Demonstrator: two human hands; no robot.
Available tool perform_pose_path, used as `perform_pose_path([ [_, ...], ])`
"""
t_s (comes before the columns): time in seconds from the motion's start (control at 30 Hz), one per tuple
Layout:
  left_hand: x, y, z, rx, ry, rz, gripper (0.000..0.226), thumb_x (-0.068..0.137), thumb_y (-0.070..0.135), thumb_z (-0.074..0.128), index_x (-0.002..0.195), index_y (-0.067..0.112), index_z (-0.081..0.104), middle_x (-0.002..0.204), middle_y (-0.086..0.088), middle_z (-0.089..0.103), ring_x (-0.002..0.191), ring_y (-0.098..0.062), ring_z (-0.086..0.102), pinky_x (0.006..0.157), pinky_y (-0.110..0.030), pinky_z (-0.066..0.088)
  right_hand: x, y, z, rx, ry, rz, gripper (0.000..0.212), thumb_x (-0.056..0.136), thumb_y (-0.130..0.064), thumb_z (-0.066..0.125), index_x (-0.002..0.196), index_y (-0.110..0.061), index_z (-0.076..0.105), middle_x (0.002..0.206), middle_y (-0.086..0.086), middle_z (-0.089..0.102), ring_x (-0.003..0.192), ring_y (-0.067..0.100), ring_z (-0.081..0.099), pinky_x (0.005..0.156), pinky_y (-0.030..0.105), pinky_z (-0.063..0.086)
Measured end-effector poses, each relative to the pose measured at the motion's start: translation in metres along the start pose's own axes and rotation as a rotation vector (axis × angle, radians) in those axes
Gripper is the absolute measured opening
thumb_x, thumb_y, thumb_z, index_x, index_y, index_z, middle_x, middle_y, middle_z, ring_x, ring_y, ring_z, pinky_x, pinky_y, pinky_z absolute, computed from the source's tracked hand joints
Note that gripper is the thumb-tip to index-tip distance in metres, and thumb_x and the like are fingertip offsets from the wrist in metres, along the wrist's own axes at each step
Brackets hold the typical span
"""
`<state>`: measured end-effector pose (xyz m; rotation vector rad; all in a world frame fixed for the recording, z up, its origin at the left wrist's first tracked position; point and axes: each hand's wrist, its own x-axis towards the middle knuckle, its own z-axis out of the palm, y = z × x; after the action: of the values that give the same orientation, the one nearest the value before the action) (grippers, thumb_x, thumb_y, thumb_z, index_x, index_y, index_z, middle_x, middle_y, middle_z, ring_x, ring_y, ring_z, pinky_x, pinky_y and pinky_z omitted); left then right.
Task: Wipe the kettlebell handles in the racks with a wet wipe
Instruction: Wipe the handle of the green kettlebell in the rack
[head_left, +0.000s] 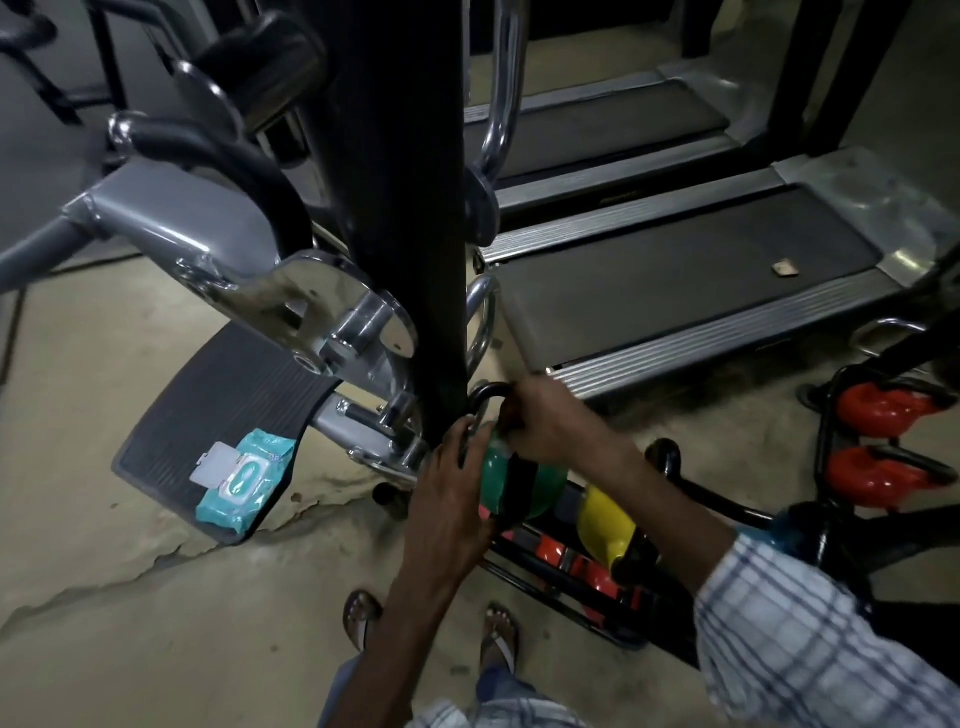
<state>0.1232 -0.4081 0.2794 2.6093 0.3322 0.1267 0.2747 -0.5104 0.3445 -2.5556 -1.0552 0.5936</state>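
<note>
A green kettlebell (546, 483) with a black handle (484, 396) sits at the left end of a low black rack (727, 512). My right hand (550, 422) is closed over the top right of that handle. My left hand (451, 480) grips the handle's left leg where it meets the green body. No wipe shows in either hand; fingers hide whatever lies under them. A yellow kettlebell (605, 519) sits next to the green one, and orange-red ones (551, 553) lie on the lower tier. A teal wet wipe pack (240, 480), lid flipped open, lies on a ribbed footplate (208, 395).
A thick black post (395, 208) with chrome and grey machine parts stands directly above the green kettlebell. Two treadmills (691, 275) lie behind the rack. Two red kettlebells (878, 410) hang in a second rack on the right. My sandalled feet (498, 636) stand on the cracked floor.
</note>
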Motion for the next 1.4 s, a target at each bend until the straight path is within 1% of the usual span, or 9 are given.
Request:
perform_pose_path([
  [0.17,0.001,0.002,-0.004,-0.028,-0.009,-0.024,0.126,0.055,0.047,0.092,0.158,0.028,0.021,0.164,-0.001,0.021,0.142,-0.026,0.036,0.11,-0.041,0.041,0.016,0.026,-0.008,0.138,0.263,0.103,0.013,0.087,-0.022,0.076,0.093,-0.011,0.079,0.086,-0.003,0.065,0.067,-0.001,0.054,0.053,0.003,0.031],
  [0.4,0.001,-0.009,-0.006,-0.073,-0.059,0.026,0.117,0.06,0.05,0.08,0.158,0.025,0.023,0.164,-0.005,0.021,0.141,-0.029,0.039,0.103,-0.048,0.049,-0.056,-0.004,0.074,0.129,0.417,-0.052,0.006,0.087,-0.016,0.072,0.088,-0.014,0.077,0.093,0.002,0.057,0.084,0.012,0.053,0.071,0.024,0.045],
  [0.57,0.0,-0.018,-0.009,-0.006,-0.136,0.124,0.118,0.068,0.035,0.089,0.16,0.036,0.014,0.166,-0.007,0.013,0.144,-0.029,0.034,0.105,-0.047,0.048,-0.092,-0.009,0.118,0.203,0.538,-0.079,0.009,0.083,-0.005,0.075,0.083,-0.011,0.069,0.09,-0.001,0.046,0.079,0.008,0.041,0.068,0.014,0.029],
  [0.67,0.002,-0.014,-0.008,-0.002,-0.133,0.173,0.111,0.074,0.031,0.084,0.157,0.045,0.012,0.165,-0.005,0.013,0.14,-0.029,0.039,0.103,-0.044,0.05,-0.1,-0.014,0.132,0.484,0.65,0.082,0.012,0.077,-0.007,0.08,0.079,-0.012,0.069,0.088,-0.006,0.05,0.079,0.003,0.051,0.069,0.009,0.037],
  [0.8,0.004,-0.005,-0.006,-0.003,-0.137,0.185,0.109,0.075,0.028,0.083,0.156,0.05,0.013,0.165,-0.005,0.014,0.139,-0.03,0.041,0.096,-0.044,0.053,-0.097,-0.026,0.145,0.963,0.824,0.421,0.023,0.076,0.001,0.077,0.074,-0.017,0.063,0.079,-0.005,0.062,0.075,0.009,0.064,0.067,0.025,0.051],
  [1.03,0.0,-0.001,-0.009,0.023,-0.136,0.164,0.116,0.068,0.022,0.085,0.155,0.052,0.015,0.165,-0.001,0.013,0.137,-0.024,0.042,0.084,-0.032,0.056,-0.094,-0.027,0.141,1.21,0.848,0.522,0.017,0.08,0.004,0.072,0.078,-0.013,0.069,0.076,-0.005,0.071,0.073,0.004,0.066,0.066,0.014,0.049],
  [1.13,-0.004,0.002,-0.011,0.035,-0.143,0.142,0.119,0.068,0.02,0.087,0.154,0.055,0.012,0.165,0.0,0.012,0.139,-0.023,0.041,0.085,-0.032,0.056,-0.085,-0.012,0.145,1.211,0.885,0.591,0.019,0.083,0.002,0.072,0.078,-0.016,0.07,0.077,-0.003,0.072,0.075,0.009,0.068,0.071,0.026,0.055],
  [1.27,-0.006,0.01,-0.012,0.062,-0.14,0.101,0.121,0.066,0.017,0.087,0.154,0.054,0.013,0.165,0.001,0.012,0.138,-0.023,0.042,0.088,-0.038,0.057,-0.06,0.006,0.143,1.088,0.764,0.555,0.015,0.083,0.001,0.073,0.081,-0.013,0.077,0.082,0.002,0.074,0.078,0.015,0.071,0.077,0.041,0.06],
  [1.4,-0.007,0.013,-0.01,0.096,-0.11,0.08,0.118,0.066,0.019,0.089,0.154,0.053,0.018,0.164,-0.001,0.016,0.139,-0.024,0.042,0.091,-0.037,0.054,-0.065,0.009,0.144,1.087,0.551,0.455,0.023,0.089,-0.004,0.058,0.093,-0.014,0.079,0.089,-0.004,0.076,0.086,0.013,0.071,0.084,0.039,0.059],
])
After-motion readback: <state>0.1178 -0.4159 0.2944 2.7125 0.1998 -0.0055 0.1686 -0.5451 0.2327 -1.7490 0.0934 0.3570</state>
